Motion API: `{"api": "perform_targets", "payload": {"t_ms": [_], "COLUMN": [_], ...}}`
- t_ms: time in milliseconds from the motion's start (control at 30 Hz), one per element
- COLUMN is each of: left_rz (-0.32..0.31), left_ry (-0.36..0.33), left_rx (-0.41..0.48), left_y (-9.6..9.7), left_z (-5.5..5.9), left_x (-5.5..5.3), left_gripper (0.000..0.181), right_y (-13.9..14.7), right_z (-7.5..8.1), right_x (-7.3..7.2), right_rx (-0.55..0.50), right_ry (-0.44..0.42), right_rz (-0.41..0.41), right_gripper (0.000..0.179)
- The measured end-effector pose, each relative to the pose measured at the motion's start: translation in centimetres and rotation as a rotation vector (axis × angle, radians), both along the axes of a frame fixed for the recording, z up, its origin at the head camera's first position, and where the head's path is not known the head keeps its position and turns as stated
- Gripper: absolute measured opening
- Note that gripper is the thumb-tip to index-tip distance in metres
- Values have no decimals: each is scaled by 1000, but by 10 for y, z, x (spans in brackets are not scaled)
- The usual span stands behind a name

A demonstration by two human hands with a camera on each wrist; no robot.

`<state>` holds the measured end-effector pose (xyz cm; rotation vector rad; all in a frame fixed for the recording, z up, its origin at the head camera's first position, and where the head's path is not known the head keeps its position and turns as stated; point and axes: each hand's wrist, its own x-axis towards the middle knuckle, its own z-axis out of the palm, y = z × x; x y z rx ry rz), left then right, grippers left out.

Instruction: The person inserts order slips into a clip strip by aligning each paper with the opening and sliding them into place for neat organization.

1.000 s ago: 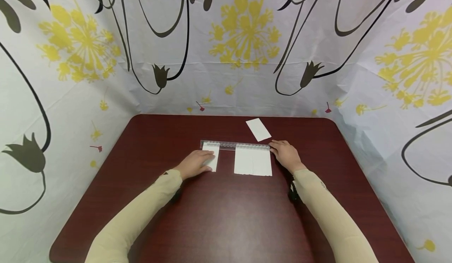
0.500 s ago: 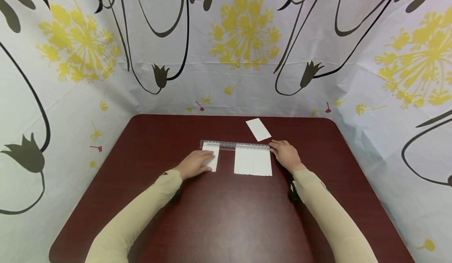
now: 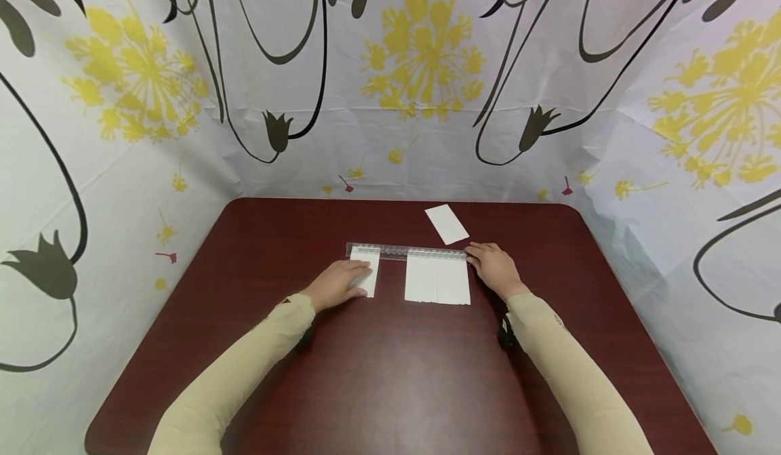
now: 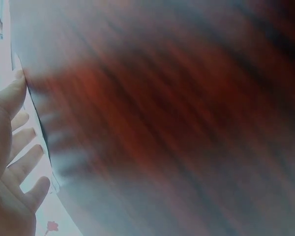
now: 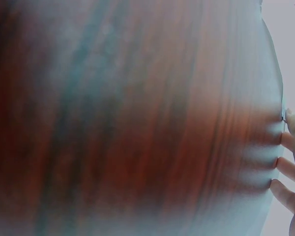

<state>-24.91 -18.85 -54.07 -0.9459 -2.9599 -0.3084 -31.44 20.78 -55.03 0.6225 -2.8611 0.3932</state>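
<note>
A clear plastic ruler [image 3: 392, 251] lies across the table with white paper cards along its near edge. My left hand [image 3: 335, 283] rests over the left card [image 3: 369, 285], its fingers extended onto the paper and covering part of it. At the ruler's right end, my right hand [image 3: 495, 268] touches the ruler with its fingertips. Two more white cards [image 3: 421, 279] lie side by side near that end. The left wrist view shows the left hand [image 4: 12, 162] with spread fingers. In the right wrist view, the right hand's fingertips [image 5: 278, 184] press down at the table.
Another white card [image 3: 447, 224] lies askew beyond the ruler. All of this is on a dark red-brown table [image 3: 390, 373] with rounded corners. Patterned white cloth [image 3: 390, 150] with yellow and dark flowers surrounds its back and sides.
</note>
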Motion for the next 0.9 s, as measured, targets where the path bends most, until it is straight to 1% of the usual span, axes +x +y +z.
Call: {"api": "perform_targets", "payload": {"t_ms": [333, 533, 733, 900], "left_rz": [-3, -24, -23, -19], "left_ry": [-19, -6, -3, -6], "left_rx": [17, 21, 18, 11], "left_y": [6, 8, 9, 9], "left_z": [3, 5, 4, 2], "left_x": [1, 1, 0, -1], "left_gripper": [58, 58, 58, 58], "right_y": [0, 0, 0, 0], "right_z": [1, 1, 0, 0], "right_x": [0, 0, 0, -1], "right_rx": [5, -4, 0, 4], "right_ry": [-1, 2, 11, 0], "right_rz": [2, 5, 5, 1], "right_gripper": [37, 36, 36, 37]}}
